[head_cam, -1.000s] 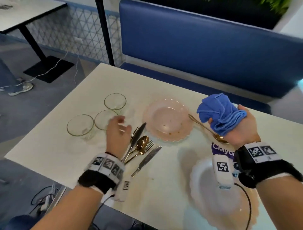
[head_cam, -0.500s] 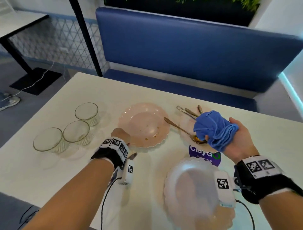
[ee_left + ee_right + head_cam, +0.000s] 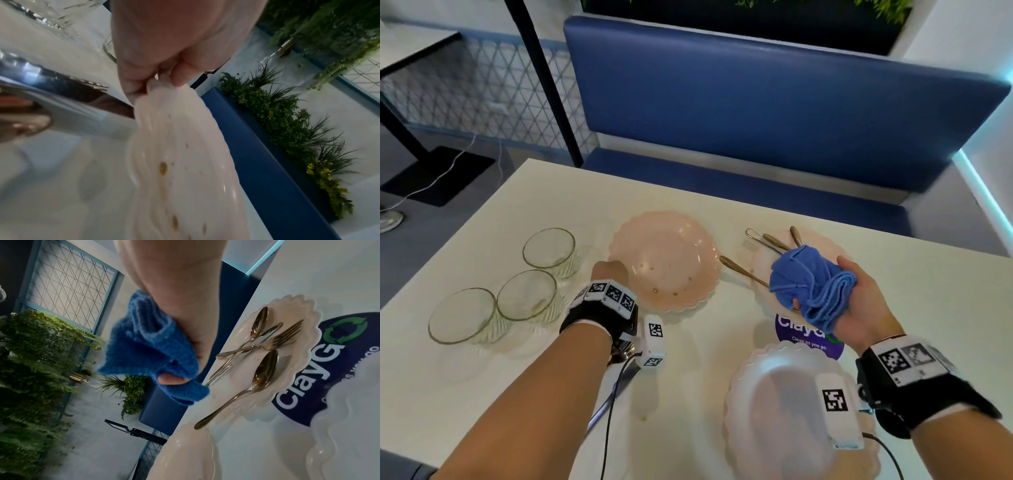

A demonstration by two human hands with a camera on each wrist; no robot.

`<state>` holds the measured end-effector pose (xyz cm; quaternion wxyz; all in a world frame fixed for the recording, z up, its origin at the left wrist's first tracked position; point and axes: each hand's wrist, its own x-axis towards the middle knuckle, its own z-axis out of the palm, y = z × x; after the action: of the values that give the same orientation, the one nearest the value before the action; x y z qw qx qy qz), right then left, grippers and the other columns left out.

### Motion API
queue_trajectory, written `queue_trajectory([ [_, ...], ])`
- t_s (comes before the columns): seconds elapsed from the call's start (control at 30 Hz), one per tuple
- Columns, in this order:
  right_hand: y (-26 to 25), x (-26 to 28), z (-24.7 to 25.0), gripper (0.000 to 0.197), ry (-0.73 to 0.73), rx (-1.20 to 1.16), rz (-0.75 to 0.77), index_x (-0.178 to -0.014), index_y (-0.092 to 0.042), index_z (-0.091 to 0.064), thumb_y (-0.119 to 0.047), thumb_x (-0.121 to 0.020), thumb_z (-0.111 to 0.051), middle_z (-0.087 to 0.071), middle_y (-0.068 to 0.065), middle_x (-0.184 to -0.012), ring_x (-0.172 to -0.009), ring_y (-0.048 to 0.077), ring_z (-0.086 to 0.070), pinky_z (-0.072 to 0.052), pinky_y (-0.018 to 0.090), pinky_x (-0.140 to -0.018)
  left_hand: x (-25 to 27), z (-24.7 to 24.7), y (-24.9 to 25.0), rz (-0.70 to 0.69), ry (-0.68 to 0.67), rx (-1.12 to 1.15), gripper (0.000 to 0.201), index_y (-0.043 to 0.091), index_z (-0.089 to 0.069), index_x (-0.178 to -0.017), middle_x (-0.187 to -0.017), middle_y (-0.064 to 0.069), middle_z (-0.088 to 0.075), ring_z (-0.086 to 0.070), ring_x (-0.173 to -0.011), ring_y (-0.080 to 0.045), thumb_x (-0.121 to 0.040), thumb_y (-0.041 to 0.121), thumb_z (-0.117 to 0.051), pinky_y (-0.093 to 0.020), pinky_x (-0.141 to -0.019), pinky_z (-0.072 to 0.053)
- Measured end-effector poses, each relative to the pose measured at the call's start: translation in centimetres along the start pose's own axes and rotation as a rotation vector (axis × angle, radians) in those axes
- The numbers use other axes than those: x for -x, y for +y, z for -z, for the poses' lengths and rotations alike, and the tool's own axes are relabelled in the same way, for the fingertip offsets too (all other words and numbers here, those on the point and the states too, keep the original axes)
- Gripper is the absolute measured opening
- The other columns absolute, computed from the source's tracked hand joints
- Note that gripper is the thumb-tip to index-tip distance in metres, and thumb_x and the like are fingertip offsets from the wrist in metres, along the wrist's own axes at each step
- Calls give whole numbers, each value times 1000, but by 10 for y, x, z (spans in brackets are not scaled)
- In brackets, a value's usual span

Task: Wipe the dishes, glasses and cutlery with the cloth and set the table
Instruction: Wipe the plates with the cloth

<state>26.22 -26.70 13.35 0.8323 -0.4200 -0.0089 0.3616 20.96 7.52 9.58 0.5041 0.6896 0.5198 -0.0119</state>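
Observation:
My left hand point(image 3: 608, 272) pinches the near-left rim of a pink scalloped plate point(image 3: 671, 253) speckled with brown crumbs; in the left wrist view its fingertips point(image 3: 152, 84) clamp that plate's point(image 3: 185, 170) edge. My right hand point(image 3: 859, 305) holds a bunched blue cloth point(image 3: 811, 284) above a second pink plate point(image 3: 822, 241) that carries gold spoons and a fork point(image 3: 265, 344). The right wrist view shows the cloth point(image 3: 148, 350) wrapped in my fingers. A third pale plate point(image 3: 770, 394) lies near the table's front edge.
Three clear glass bowls point(image 3: 524, 294) stand at the left of the white table point(image 3: 571, 212). A knife and spoon point(image 3: 619, 370) lie under my left wrist. A round purple sticker point(image 3: 808, 339) marks the table. A blue bench point(image 3: 756, 113) lines the far side.
My left hand left the cutlery pile and moved right to the crumbed plate's rim, which it now pinches. The right hand kept holding the cloth. My head view shifted right.

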Motion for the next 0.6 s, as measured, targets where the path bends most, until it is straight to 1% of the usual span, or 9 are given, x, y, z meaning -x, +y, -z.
queue_trajectory([
  [0.07,-2,-8,5,65,161,-139,-122,-135,4,-39,-41,-90,-46,-60,24,-124,-111,33,-62,-51,43,-91,-1,4,3,9,110,81,37,9,-30,-63,-136,-25,-46,-47,-124,-34,-100,9,-28,-32,-82,-34],
  [0.1,-2,-11,9,63,218,-135,-132,-128,2,-53,-40,-80,-61,-65,21,-117,-102,31,-67,-55,42,-82,-1,6,4,-17,160,98,33,-2,-42,-74,-136,-26,-46,-46,-124,-35,-100,9,-26,-33,-84,-34],
  [0.13,-1,-14,10,62,191,-138,-157,-126,-3,-57,-41,-77,-66,-62,19,-123,-108,31,-64,-53,43,-88,3,6,5,-25,188,106,33,-11,-50,-95,-134,-26,-48,-47,-123,-36,-100,10,-26,-36,-89,-35],
  [0.2,1,-17,5,63,151,-105,-178,-129,-7,-54,-45,-80,-64,-58,21,-128,-115,33,-59,-47,43,-97,3,9,4,-62,225,155,37,-9,-48,-120,-127,-26,-53,-50,-117,-37,-100,12,-27,-38,-94,-38],
  [0.27,1,-22,-13,43,324,7,-125,-112,-5,-56,-39,-86,-58,-67,19,-97,-85,31,-66,-54,38,-75,8,13,0,-119,235,197,36,-7,-50,-118,-121,-25,-57,-53,-112,-36,-99,14,-28,-36,-89,-40],
  [0.33,1,-24,-39,37,344,5,-91,-103,-4,-59,-35,-94,-42,-67,14,-88,-73,27,-66,-54,33,-62,15,19,-1,-177,249,256,35,-4,-52,-117,-119,-22,-58,-54,-110,-34,-99,17,-30,-34,-88,-40],
  [0.4,4,-29,-49,46,197,46,-102,-105,-6,-70,-43,-88,-46,-70,14,-105,-88,28,-70,-58,33,-70,21,25,-2,-237,222,322,36,1,-53,-117,-120,-18,-58,-53,-112,-33,-99,22,-30,-36,-93,-40],
  [0.5,6,-43,-65,66,249,356,-46,-111,4,-59,-47,-71,-68,-51,36,-113,-99,32,-56,-45,41,-91,38,32,2,-244,69,406,45,10,-51,-128,-128,-7,-56,-52,-118,-27,-100,36,-28,-38,-101,-41],
  [0.6,15,-57,-91,32,219,1047,223,-107,-9,-60,-33,-89,-48,-58,29,-108,-88,32,-56,-41,30,-89,59,28,6,-197,-120,471,51,13,-51,-131,-126,-3,-58,-56,-109,-20,-100,43,-23,-21,-80,-51],
])
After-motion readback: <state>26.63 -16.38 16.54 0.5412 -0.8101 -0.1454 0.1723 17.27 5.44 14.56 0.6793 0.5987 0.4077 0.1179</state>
